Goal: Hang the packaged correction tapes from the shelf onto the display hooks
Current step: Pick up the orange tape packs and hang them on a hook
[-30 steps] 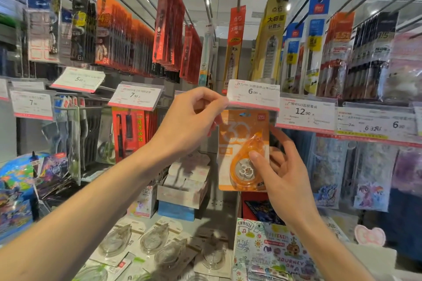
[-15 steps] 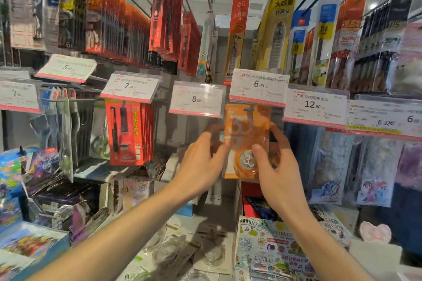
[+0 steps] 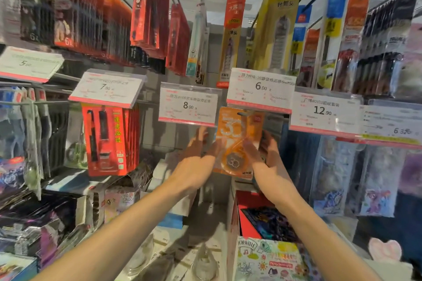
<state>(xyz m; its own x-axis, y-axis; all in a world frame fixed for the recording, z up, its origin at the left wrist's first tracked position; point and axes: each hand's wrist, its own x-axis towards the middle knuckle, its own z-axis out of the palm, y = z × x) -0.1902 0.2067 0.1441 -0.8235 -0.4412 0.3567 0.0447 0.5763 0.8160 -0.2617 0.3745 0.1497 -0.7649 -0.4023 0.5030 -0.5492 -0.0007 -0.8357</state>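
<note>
An orange packaged correction tape point(image 3: 237, 130) hangs upright just under the 6.00 price tag point(image 3: 260, 89), its top slot at the display hook behind the tag. My right hand point(image 3: 267, 157) pinches its right edge, thumb on the front and fingers behind. On the package's left edge lies my left hand point(image 3: 196, 162), fingers straight and pointing up. Several clear-packaged correction tapes point(image 3: 205, 262) lie flat on the shelf below my forearms. The hook itself is mostly hidden by the tag.
An 8.00 tag point(image 3: 188, 105) stands left of the orange package on a hook with nothing visible hanging from it. Red pen packs point(image 3: 107, 139) hang further left. A 12.90 tag point(image 3: 324, 110) and clear sticker packs point(image 3: 333, 173) are to the right. A red box point(image 3: 246, 207) sits below.
My left hand has let go of the 6.00 tag and dropped to the package's left edge. The package has moved back and sits under the tag, and my view has come closer.
</note>
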